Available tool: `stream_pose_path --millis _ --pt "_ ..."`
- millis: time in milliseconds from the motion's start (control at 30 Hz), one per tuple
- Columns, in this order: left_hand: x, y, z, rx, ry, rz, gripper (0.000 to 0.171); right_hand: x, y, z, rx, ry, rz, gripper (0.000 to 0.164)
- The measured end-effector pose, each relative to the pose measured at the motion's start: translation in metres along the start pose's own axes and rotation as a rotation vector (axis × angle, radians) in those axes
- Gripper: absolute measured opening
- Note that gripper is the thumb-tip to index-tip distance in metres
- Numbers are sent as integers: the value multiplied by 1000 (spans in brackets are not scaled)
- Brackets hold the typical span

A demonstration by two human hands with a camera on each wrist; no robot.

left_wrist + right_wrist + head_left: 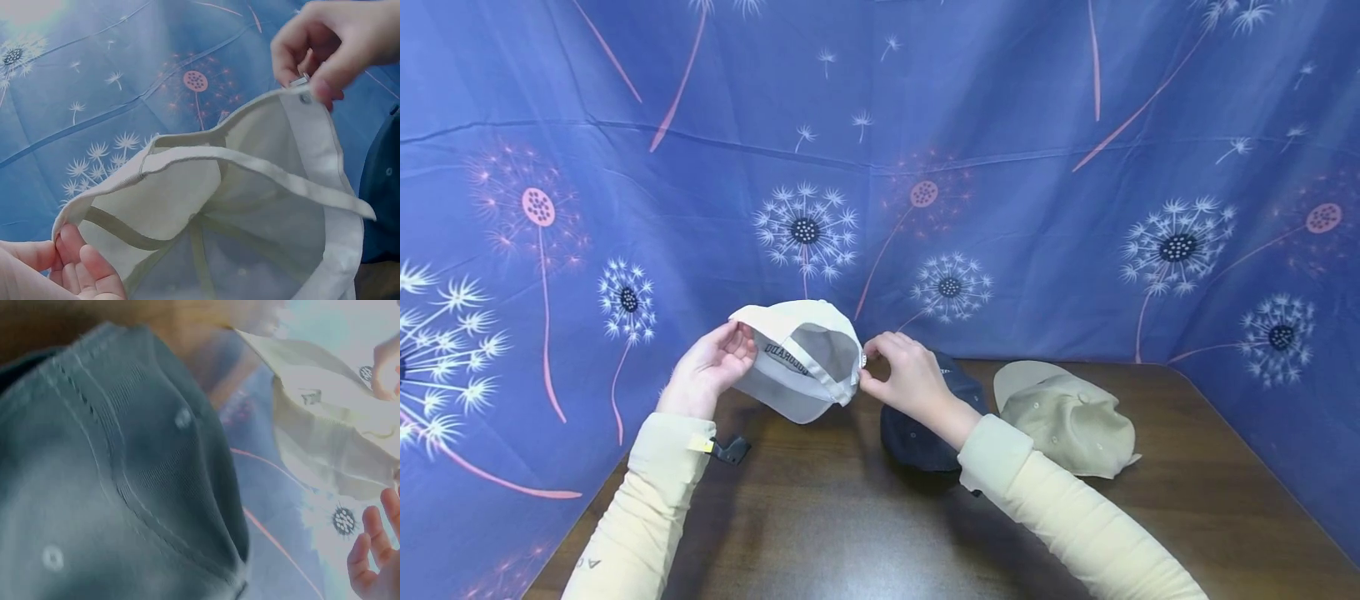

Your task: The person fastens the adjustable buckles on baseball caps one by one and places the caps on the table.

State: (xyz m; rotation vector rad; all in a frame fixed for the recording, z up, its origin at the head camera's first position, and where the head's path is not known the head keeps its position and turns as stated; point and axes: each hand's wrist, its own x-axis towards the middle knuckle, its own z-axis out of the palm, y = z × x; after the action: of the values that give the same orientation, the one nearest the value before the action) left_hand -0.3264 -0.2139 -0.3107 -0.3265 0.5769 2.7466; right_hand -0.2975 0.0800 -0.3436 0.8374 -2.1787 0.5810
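Observation:
A white baseball cap point(823, 315) is held up above the table, its hollow inside and back opening turned toward me. My left hand point(713, 367) pinches the cap's rim at the left, thumb against fingers. At the rim's right side my right hand point(910, 375) pinches the band by a small metal buckle point(301, 80). A white strap point(275, 172) runs across the opening, and its tip hangs loose in the left wrist view. Dark lettering point(786, 358) shows inside the cap. Behind my right hand lies a navy cap point(917, 437), partly hidden by that forearm.
To the right of the navy cap, a beige cap point(1060, 417) lies on the brown wooden table point(835, 517). A blue cloth point(1037, 275) with dandelion prints hangs behind the table and along both sides. A black wrist device point(732, 451) sits at my left cuff.

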Motion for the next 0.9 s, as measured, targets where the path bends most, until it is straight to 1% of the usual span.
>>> stream_pose_path --millis 100,200,333,467,667,800,900 --pt "-2 -2 -3 -3 -27 -17 8 3 1 -12 32 -22 11 16" --pt "-5 -7 -6 29 -50 -20 9 5 4 -23 60 -31 13 16" --pt "-10 -15 -9 72 -59 -24 8 9 5 -38 114 -46 -23 17" --pt "-15 -23 -13 98 -73 -45 9 12 3 -53 166 -60 -71 17" --pt "-24 -35 -20 143 -80 -58 10 9 -2 -71 175 -82 -79 16" --pt "-32 -42 -25 146 -77 -74 12 5 -4 -80 187 -127 -66 16" --pt "-37 -46 -28 182 -74 -72 13 3 -4 -87 191 -165 -73 15"
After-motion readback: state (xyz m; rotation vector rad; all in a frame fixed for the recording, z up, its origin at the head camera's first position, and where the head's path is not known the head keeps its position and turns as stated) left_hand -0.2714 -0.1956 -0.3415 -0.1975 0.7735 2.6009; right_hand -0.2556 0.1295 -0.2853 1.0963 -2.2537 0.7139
